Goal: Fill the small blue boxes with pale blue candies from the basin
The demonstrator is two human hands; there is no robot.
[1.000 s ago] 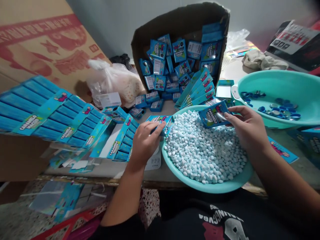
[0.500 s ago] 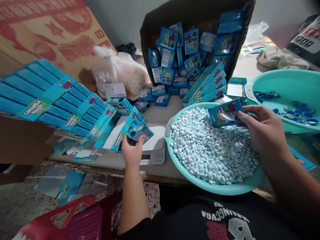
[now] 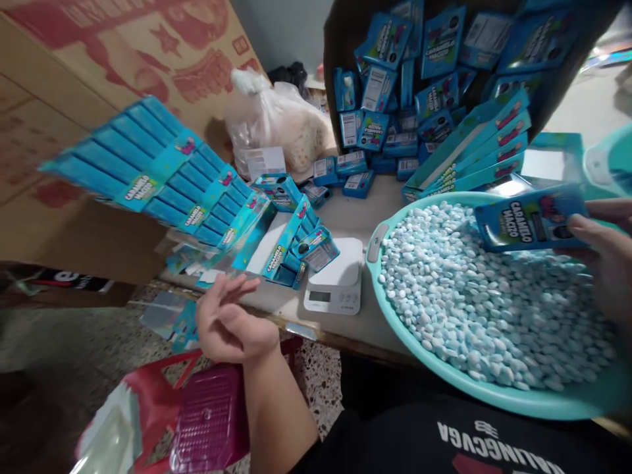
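My right hand (image 3: 609,243), partly cut off by the right edge, grips a blue candy box (image 3: 530,220) by one end. The box is held over a turquoise tub (image 3: 378,276) of pale blue and white candies (image 3: 474,296). My left hand (image 3: 234,322) is empty, fingers loosely bent and apart, near the table's front edge. Another blue candy box (image 3: 317,249) leans beside a blue display carton (image 3: 281,253), overlapping the plate of a white kitchen scale (image 3: 336,289). Which of the two bears it I cannot tell.
A large carton (image 3: 340,20) holding many candy boxes stands behind, with stacked display trays (image 3: 474,158) before it. Filled display cartons (image 3: 187,178) are stacked at left near a plastic bag (image 3: 281,125). A second turquoise tub (image 3: 607,158) is at right; a purple basket (image 3: 212,421) sits below.
My left hand has let go of the small candy box by the scale and drawn back left toward the table edge. My right hand still holds its box; the view has shifted left.
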